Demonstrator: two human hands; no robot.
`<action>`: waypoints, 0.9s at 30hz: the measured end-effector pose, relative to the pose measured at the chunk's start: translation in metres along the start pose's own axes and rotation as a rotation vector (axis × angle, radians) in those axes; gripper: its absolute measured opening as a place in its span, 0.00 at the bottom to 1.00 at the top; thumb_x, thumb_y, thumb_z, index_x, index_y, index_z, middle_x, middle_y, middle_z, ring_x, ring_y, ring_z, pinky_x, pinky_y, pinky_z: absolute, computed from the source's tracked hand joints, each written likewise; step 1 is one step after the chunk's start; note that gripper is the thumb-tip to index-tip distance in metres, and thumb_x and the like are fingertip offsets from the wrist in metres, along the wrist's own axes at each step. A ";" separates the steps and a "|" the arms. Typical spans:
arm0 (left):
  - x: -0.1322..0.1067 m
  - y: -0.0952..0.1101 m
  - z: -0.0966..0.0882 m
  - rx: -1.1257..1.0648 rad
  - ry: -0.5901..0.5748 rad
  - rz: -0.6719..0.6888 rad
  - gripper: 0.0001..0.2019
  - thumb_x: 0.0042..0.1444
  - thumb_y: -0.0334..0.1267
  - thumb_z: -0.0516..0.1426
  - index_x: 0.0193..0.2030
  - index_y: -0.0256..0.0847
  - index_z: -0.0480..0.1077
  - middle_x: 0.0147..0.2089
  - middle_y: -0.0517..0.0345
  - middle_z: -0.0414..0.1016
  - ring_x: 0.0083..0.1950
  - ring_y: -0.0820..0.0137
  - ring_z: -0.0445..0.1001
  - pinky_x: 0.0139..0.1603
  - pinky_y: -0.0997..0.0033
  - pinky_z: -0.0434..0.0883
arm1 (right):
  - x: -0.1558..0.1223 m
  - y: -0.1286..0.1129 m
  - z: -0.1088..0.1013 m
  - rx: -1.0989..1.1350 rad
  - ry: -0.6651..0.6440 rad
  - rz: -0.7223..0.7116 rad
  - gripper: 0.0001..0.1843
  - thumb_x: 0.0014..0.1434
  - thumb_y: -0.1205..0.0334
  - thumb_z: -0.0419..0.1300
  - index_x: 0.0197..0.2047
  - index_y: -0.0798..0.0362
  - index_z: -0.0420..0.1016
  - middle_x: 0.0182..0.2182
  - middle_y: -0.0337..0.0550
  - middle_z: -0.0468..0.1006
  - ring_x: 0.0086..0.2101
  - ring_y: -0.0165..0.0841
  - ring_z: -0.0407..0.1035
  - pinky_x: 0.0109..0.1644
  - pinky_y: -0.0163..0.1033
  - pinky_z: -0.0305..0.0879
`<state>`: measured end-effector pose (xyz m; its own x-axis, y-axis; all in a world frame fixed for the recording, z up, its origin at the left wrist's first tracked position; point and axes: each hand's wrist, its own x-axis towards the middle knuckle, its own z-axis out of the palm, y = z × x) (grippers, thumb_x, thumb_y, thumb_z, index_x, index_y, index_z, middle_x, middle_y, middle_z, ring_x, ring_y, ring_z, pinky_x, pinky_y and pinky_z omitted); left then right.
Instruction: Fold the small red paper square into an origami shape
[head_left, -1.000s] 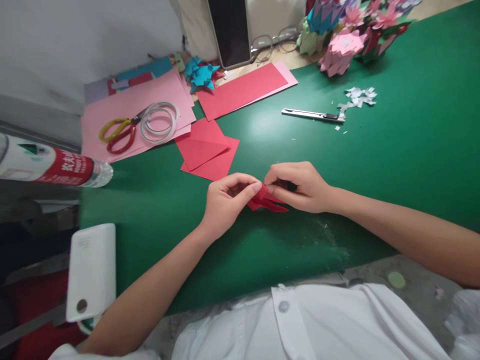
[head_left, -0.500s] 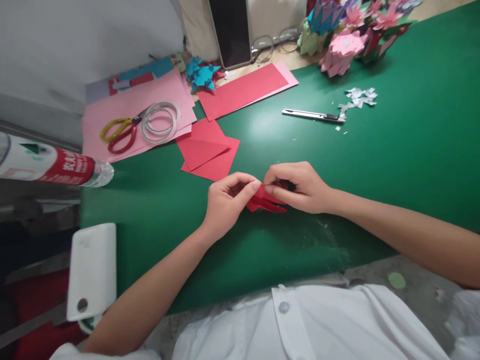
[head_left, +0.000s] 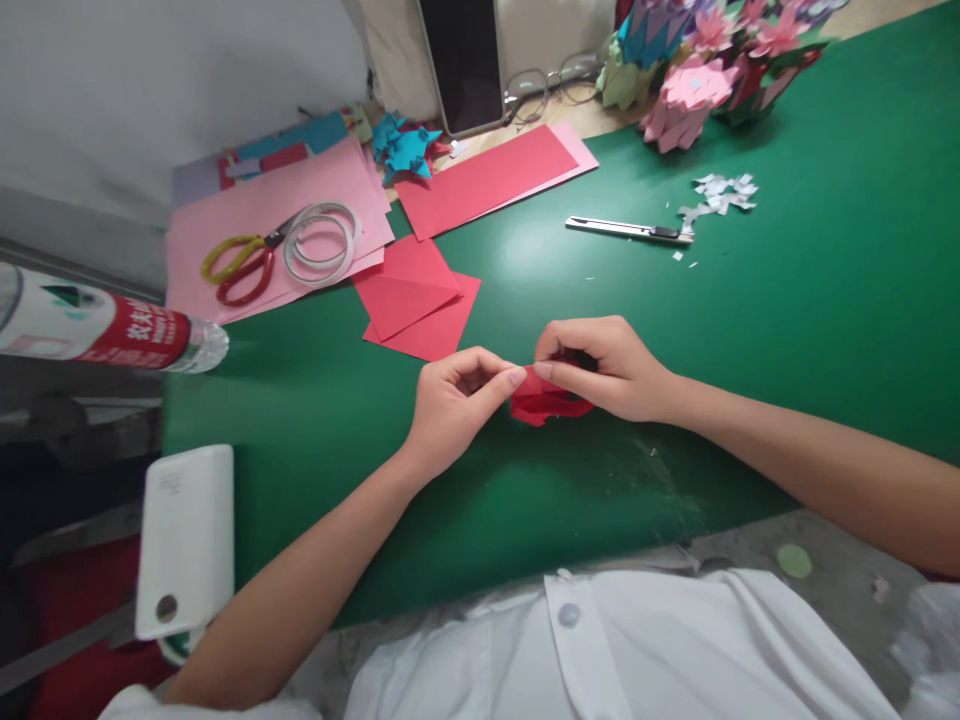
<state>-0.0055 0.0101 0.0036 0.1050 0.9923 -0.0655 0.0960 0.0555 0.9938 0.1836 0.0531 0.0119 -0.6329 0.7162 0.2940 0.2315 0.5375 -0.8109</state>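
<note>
A small folded piece of red paper point(head_left: 541, 403) is held between my two hands, just over the green table. My left hand point(head_left: 461, 405) pinches its left top edge between thumb and forefinger. On the other side my right hand point(head_left: 604, 365) grips the paper's upper right part, thumb against bent fingers. The piece has loose folded flaps hanging toward me; its far side is hidden behind my fingers. Just beyond my left hand lie red paper squares point(head_left: 420, 300), one overlapping another.
Pink sheets point(head_left: 202, 225) bear scissors point(head_left: 247, 265) and tape rolls point(head_left: 319, 245). A utility knife point(head_left: 628, 230) lies near white scraps point(head_left: 724, 193). Red strips point(head_left: 487, 180), a phone point(head_left: 465, 70) and paper flowers point(head_left: 690, 95) are at the back. A bottle point(head_left: 142, 330) and white power bank point(head_left: 187, 540) are left.
The red folded paper has shifted slightly right and turned, its flaps now pointing differently. My right hand has moved a little right and up; my left hand has barely moved.
</note>
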 end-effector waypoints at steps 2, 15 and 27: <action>0.000 0.000 0.000 0.062 -0.044 0.016 0.09 0.52 0.42 0.63 0.28 0.40 0.73 0.27 0.60 0.76 0.28 0.73 0.72 0.29 0.76 0.69 | 0.001 0.000 -0.002 0.013 -0.029 0.008 0.08 0.60 0.66 0.55 0.29 0.55 0.67 0.23 0.34 0.69 0.23 0.23 0.60 0.29 0.29 0.55; -0.003 0.002 0.000 0.197 -0.098 0.052 0.07 0.54 0.41 0.61 0.31 0.40 0.75 0.28 0.59 0.75 0.29 0.71 0.73 0.29 0.74 0.68 | 0.000 -0.001 -0.006 0.098 -0.101 0.067 0.12 0.63 0.56 0.55 0.36 0.56 0.70 0.25 0.35 0.70 0.23 0.22 0.60 0.26 0.27 0.55; 0.005 -0.005 -0.001 -0.145 0.062 -0.023 0.08 0.52 0.42 0.63 0.34 0.40 0.75 0.31 0.61 0.77 0.31 0.73 0.74 0.35 0.75 0.73 | -0.002 0.002 -0.002 0.187 -0.015 0.140 0.14 0.58 0.57 0.61 0.44 0.54 0.64 0.29 0.37 0.72 0.26 0.25 0.66 0.26 0.29 0.59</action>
<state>-0.0068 0.0145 -0.0018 0.0427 0.9953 -0.0870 -0.0464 0.0890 0.9950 0.1865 0.0537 0.0108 -0.6157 0.7703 0.1657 0.1779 0.3407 -0.9232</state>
